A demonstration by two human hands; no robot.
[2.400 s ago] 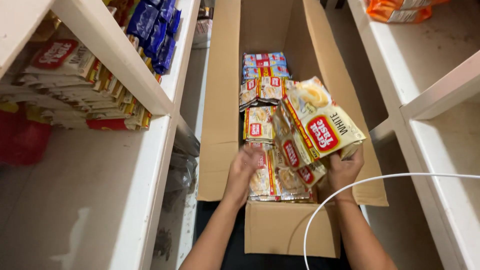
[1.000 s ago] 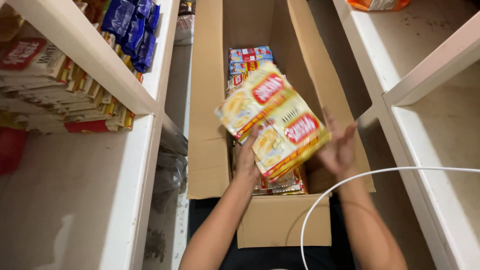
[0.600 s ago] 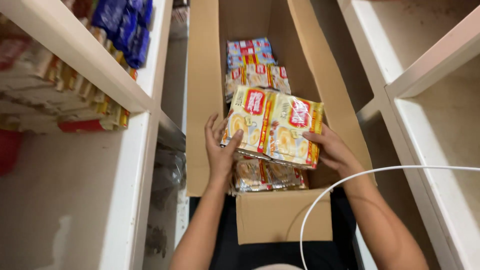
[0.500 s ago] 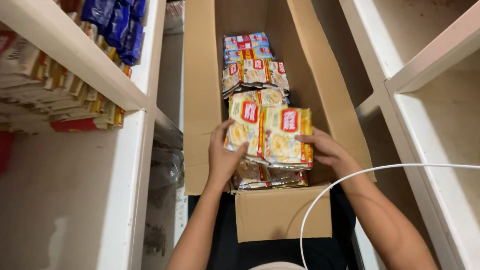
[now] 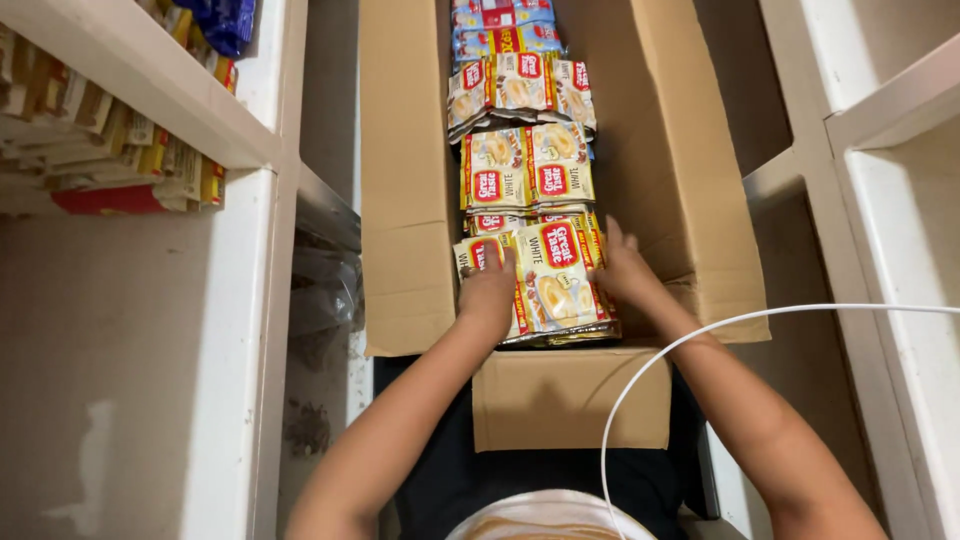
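A tall open cardboard box [image 5: 405, 210] stands between my arms, filled with rows of yellow and cream sachet packs. My left hand [image 5: 488, 292] rests on the left side of the nearest stack of packs [image 5: 552, 285], fingers curled over its edge. My right hand [image 5: 622, 268] presses against the right side of that same stack, fingers spread. The stack lies flat at the box's near end. More packs [image 5: 525, 165] lie in rows further in, and blue and red packs [image 5: 495, 18] sit at the far end.
White shelving [image 5: 150, 90] on the left holds stacked flat packets [image 5: 110, 160] and blue bags [image 5: 225, 18]. White shelves [image 5: 880, 110] stand on the right. A white cable [image 5: 700, 335] arcs across my right forearm. The box's front flap [image 5: 570, 400] hangs toward me.
The bundle of packs that both hands held up above the box has come down flat into the box's near end. My hands now press on its two sides.
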